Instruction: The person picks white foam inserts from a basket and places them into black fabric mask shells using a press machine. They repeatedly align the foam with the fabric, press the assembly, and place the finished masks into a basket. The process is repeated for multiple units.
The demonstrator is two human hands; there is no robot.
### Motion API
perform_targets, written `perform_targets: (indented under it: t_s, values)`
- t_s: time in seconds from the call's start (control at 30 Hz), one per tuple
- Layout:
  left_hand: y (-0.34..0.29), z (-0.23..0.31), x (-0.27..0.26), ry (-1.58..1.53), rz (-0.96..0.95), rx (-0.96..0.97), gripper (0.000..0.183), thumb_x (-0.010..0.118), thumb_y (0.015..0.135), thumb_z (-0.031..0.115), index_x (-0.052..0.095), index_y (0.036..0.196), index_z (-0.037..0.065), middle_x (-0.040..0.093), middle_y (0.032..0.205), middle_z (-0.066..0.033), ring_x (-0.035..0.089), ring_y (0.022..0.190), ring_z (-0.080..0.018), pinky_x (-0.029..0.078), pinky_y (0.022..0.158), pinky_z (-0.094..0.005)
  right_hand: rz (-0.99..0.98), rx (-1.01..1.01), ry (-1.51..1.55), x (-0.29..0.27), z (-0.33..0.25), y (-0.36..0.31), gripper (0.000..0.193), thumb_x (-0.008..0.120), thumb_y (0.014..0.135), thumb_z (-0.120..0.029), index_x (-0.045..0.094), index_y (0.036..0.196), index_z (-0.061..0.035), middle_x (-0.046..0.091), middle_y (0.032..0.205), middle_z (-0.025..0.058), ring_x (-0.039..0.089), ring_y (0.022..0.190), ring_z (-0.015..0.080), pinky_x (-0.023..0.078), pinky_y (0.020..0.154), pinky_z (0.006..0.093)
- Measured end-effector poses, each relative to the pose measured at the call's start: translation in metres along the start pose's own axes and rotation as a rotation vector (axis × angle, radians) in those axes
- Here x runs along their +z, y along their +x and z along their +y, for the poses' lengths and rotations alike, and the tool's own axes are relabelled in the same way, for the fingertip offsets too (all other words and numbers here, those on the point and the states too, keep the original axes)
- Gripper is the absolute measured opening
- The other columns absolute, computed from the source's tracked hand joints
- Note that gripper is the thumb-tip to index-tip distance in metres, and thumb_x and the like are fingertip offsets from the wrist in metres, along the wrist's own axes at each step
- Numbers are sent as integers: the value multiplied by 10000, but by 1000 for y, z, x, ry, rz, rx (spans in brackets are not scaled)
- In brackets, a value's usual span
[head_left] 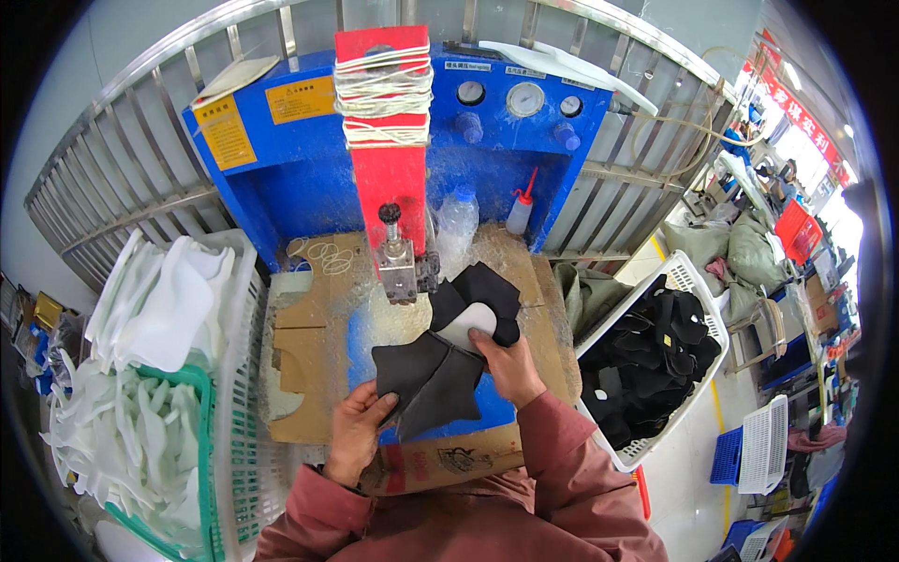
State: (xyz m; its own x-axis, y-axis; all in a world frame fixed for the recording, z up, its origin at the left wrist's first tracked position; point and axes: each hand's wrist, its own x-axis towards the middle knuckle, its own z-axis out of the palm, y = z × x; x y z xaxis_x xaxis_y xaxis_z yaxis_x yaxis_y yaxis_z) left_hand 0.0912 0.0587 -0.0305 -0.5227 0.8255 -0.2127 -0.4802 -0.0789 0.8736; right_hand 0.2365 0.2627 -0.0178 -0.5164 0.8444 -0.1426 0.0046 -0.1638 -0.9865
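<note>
My left hand (356, 426) pinches the lower left edge of a dark, angular fabric piece (435, 382) between thumb and fingers. A seam line crosses the piece. At its upper right, my right hand (510, 365) is closed, its thumb pressing a smooth white rounded pad (465, 326) against the black fabric. More black fabric (482, 288) spreads beyond the pad. Both hands hold the work just in front of the metal head (398, 270) of a blue machine (309, 140) with a red arm (389, 178). The fingers beneath the fabric are hidden.
A clear plastic bottle (457, 220) and a red-nozzled squeeze bottle (521, 211) stand behind the head. White shaped pieces (178, 300) and a green basket (208, 412) of white strips are at left. A white basket (716, 328) at right holds black pieces. Cardboard (298, 332) covers the worktop.
</note>
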Motion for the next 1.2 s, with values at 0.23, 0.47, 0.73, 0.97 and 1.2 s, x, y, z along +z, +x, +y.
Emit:
perform_targets:
  t_s: [0.23,0.47,0.73,0.97,1.2]
  values:
    - [1,16,-5,-70,49,18,326,610,951,-34,619,1276,-28,712,1074,-69,655,825,-84,544,709,-205,-187,11,-229,8,-28,33,283,662,952,-219,662,1083,32,648,882,0,546,798,86,472,689,295]
    - [5,16,-10,65,79,33,306,616,956,-1,641,1260,5,681,947,-7,501,688,-53,413,580,-215,-229,102,197,23,-20,50,256,671,957,-187,647,1136,-5,675,968,18,613,828,108,507,702,300]
    - [8,21,-9,50,40,12,293,592,966,-12,636,1254,15,715,1110,-69,704,878,-115,619,699,-257,-227,25,154,21,-14,59,251,689,939,-204,661,1105,-19,669,923,10,598,775,95,482,641,283]
    - [7,24,-2,8,-4,21,305,577,967,-24,632,1263,22,717,1090,-58,692,857,-91,604,684,-244,-249,120,112,13,-4,74,328,684,940,-113,598,1249,-47,663,1120,46,638,971,152,544,807,343]
    - [12,24,16,10,34,-22,353,568,967,-38,602,1316,7,700,989,-17,445,603,-4,441,553,-174,-204,-40,153,9,-9,74,288,703,927,-178,644,1170,-36,664,964,9,596,814,108,482,671,293]
